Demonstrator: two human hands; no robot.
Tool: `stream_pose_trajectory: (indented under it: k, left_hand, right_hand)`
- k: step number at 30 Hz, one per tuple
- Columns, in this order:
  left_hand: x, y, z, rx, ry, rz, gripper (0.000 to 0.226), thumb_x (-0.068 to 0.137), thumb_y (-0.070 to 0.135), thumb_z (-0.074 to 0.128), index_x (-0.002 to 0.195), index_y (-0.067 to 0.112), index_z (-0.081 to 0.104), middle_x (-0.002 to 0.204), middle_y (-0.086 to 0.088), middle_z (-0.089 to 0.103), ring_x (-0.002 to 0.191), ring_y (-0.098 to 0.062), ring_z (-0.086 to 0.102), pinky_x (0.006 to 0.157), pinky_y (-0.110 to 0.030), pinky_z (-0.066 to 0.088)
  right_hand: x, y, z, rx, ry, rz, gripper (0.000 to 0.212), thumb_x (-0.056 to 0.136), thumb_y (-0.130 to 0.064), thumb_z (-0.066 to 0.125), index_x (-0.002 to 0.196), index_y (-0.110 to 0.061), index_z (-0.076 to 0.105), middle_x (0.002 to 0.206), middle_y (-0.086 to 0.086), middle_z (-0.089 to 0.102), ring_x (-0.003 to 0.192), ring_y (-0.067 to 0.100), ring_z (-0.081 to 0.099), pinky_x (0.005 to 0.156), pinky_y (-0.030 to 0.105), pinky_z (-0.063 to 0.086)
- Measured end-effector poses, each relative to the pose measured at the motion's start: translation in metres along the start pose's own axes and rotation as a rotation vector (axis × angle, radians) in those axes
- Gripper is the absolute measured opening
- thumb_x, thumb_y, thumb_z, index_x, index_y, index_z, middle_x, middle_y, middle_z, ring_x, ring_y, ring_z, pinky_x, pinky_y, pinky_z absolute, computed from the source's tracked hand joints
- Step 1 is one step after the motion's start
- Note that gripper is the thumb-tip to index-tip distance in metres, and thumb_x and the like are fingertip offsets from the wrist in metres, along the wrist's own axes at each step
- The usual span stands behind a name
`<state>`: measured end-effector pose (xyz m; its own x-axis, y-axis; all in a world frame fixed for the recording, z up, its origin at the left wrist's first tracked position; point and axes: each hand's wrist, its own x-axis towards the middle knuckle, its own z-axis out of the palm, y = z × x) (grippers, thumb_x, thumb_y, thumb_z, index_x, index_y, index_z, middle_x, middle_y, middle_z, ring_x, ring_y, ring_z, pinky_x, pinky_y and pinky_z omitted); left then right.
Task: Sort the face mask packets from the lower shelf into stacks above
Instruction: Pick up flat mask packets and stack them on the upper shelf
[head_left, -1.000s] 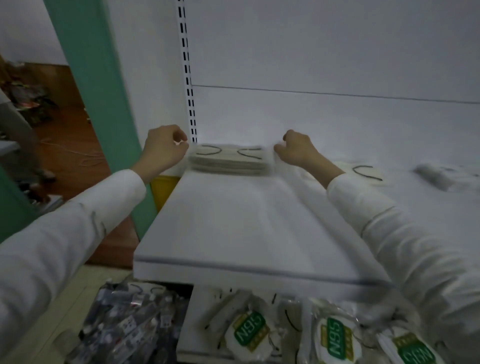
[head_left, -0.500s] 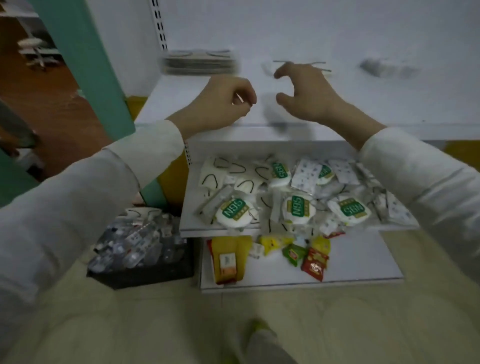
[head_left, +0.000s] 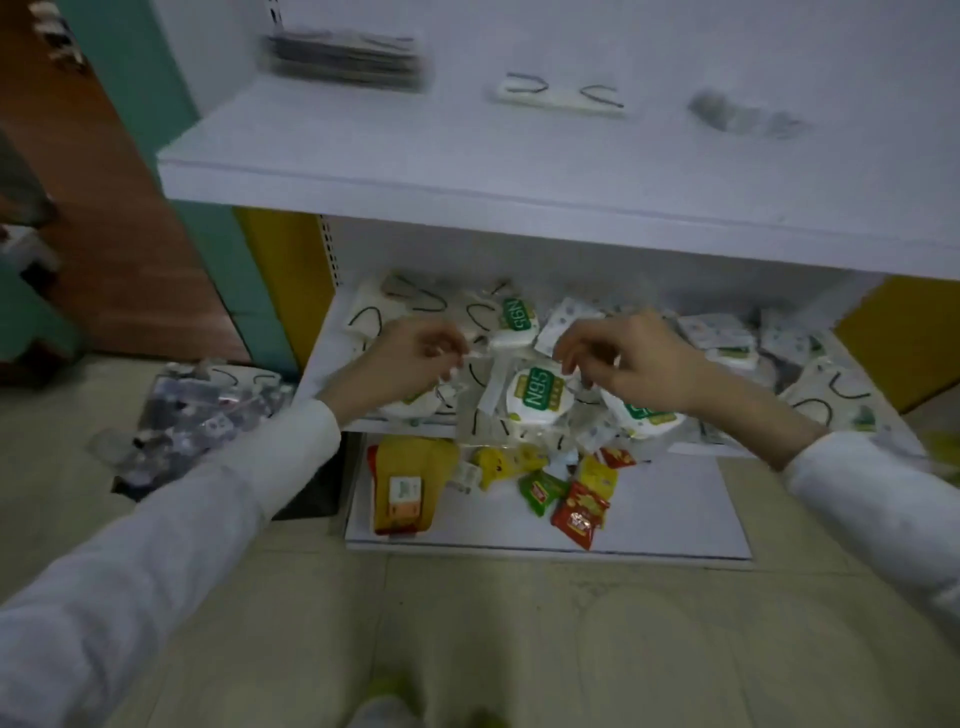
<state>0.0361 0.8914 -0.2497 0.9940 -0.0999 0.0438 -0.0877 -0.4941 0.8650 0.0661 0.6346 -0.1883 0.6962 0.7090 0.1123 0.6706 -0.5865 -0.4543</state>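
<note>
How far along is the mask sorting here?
Done: three piles on the upper shelf: a tall left stack, a thin middle pile, a blurred right one. In hand: left hand and right hand hover over the lower shelf heap, grip unclear. Left: clearing that heap.

Left hand (head_left: 410, 358) and right hand (head_left: 641, 364) dropped from upper shelf (head_left: 467, 156) to packets (head_left: 537, 397).

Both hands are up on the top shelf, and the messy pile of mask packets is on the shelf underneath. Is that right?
Not quite. The head view shows the left hand and the right hand down at the lower shelf, right over the messy pile of mask packets, not up on the top shelf. The pile is indeed on the shelf underneath.
</note>
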Motion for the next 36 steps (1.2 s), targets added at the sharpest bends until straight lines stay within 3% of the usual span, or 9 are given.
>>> stream_pose_trajectory:
  k: [4,7,11,14,20,23,28,32,36]
  left_hand:
    - [-0.018,-0.085,0.019,-0.016,0.039,-0.312,0.017,0.088,0.005,0.061,0.078,0.018,0.065,0.074,0.002,0.066,0.061,-0.009,0.064,0.061,-0.029,0.053]
    - [-0.018,-0.131,0.012,-0.054,0.080,-0.452,0.016,0.088,0.005,0.061,0.076,0.016,0.064,0.073,0.000,0.066,0.058,-0.008,0.063,0.059,-0.029,0.055]
    - [0.008,-0.177,-0.011,-0.060,0.151,-0.507,0.011,0.089,0.003,0.059,0.082,0.010,0.064,0.084,-0.006,0.066,0.068,-0.013,0.062,0.058,-0.021,0.052]
    - [0.030,-0.203,-0.033,-0.087,0.178,-0.535,0.020,0.088,0.002,0.058,0.074,0.016,0.063,0.088,-0.012,0.067,0.073,-0.022,0.063,0.066,-0.030,0.052]
    - [0.063,-0.221,-0.046,-0.159,0.241,-0.525,0.030,0.092,-0.004,0.050,0.070,0.016,0.059,0.076,-0.007,0.064,0.062,-0.018,0.058,0.051,-0.018,0.048]
    - [0.077,-0.228,-0.043,-0.140,0.204,-0.500,0.029,0.090,-0.002,0.053,0.071,0.018,0.061,0.078,-0.004,0.066,0.062,-0.015,0.061,0.060,-0.023,0.050]
    - [0.088,-0.238,-0.040,-0.148,0.225,-0.416,0.033,0.089,-0.004,0.054,0.070,0.022,0.064,0.074,0.002,0.069,0.062,-0.010,0.063,0.064,-0.027,0.053]
    - [0.092,-0.245,-0.036,-0.140,0.224,-0.396,0.037,0.088,-0.007,0.051,0.069,0.023,0.063,0.075,0.002,0.068,0.061,-0.008,0.062,0.062,-0.024,0.052]
    - [0.099,-0.251,-0.030,-0.119,0.219,-0.407,0.038,0.086,-0.009,0.051,0.068,0.023,0.062,0.078,-0.008,0.070,0.064,-0.018,0.063,0.064,-0.031,0.055]
  right_hand:
    - [0.015,0.048,0.068,0.074,-0.139,0.159,0.023,0.083,0.004,0.057,0.092,-0.012,0.070,0.081,0.002,0.074,0.065,-0.008,0.063,0.062,0.003,0.044]
    - [0.048,0.066,0.128,0.177,-0.170,0.222,0.021,0.083,0.007,0.058,0.095,-0.005,0.071,0.084,0.008,0.074,0.065,0.001,0.065,0.068,0.017,0.052]
    - [0.113,0.074,0.195,0.244,-0.190,0.348,0.027,0.087,0.007,0.052,0.106,0.000,0.069,0.103,0.015,0.070,0.089,0.020,0.066,0.087,0.028,0.052]
    - [0.167,0.082,0.227,0.303,-0.124,0.492,0.026,0.089,0.004,0.051,0.106,-0.001,0.069,0.109,0.016,0.068,0.101,0.028,0.064,0.093,0.032,0.049]
    - [0.239,0.119,0.257,0.614,0.185,0.895,0.026,0.093,-0.004,0.046,0.109,0.000,0.067,0.100,0.018,0.069,0.091,0.030,0.064,0.078,0.035,0.055]
    - [0.269,0.145,0.262,0.255,0.201,0.848,0.026,0.092,-0.013,0.049,0.104,-0.001,0.068,0.103,0.022,0.068,0.099,0.035,0.062,0.087,0.037,0.052]
    - [0.318,0.193,0.249,-0.049,0.088,0.636,0.025,0.093,-0.020,0.048,0.100,-0.001,0.063,0.107,0.023,0.065,0.101,0.037,0.061,0.076,0.030,0.041]
    - [0.338,0.222,0.243,-0.057,-0.069,0.568,0.050,0.094,-0.023,0.049,0.139,-0.006,0.035,0.132,0.022,0.051,0.119,0.036,0.049,0.095,0.036,0.038]
    - [0.347,0.229,0.250,-0.219,-0.199,0.583,0.064,0.090,-0.027,0.055,0.143,-0.011,0.024,0.138,0.019,0.042,0.131,0.036,0.037,0.110,0.047,0.025]
